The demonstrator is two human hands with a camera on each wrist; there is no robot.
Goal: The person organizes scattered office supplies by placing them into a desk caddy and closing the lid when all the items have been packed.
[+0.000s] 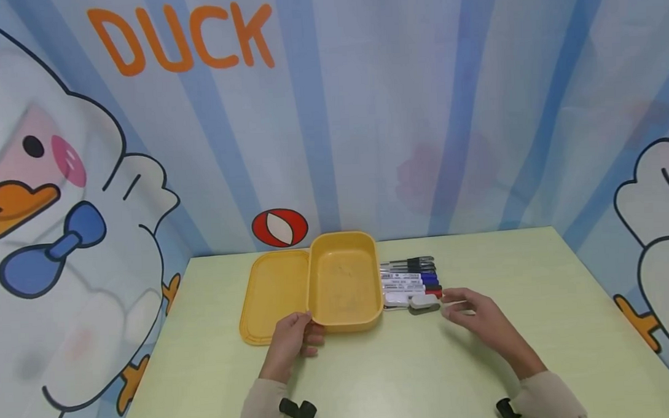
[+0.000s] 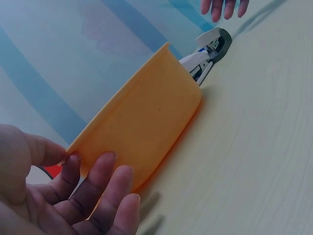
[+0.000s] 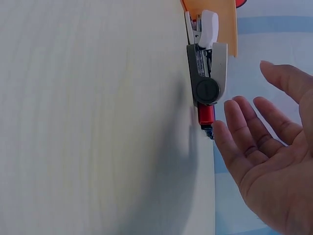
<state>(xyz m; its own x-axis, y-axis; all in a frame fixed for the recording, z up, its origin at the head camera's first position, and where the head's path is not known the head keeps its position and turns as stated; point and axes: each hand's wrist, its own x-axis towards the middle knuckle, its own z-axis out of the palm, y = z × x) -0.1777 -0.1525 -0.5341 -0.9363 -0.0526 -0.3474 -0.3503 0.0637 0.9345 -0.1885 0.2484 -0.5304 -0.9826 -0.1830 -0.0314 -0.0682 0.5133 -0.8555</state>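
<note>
On the bench, a tub is pinched at its near-left corner by the left hand, seemingly for steadiness, while the right hand is held empty, loosely spread, by a stapler and pens lined up beside the tub, apparently for easy reach.

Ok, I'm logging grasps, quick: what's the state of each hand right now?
Left hand: closed, pinching the rim of the yellow box.
Right hand: open, holding nothing, near the stapler.
</note>
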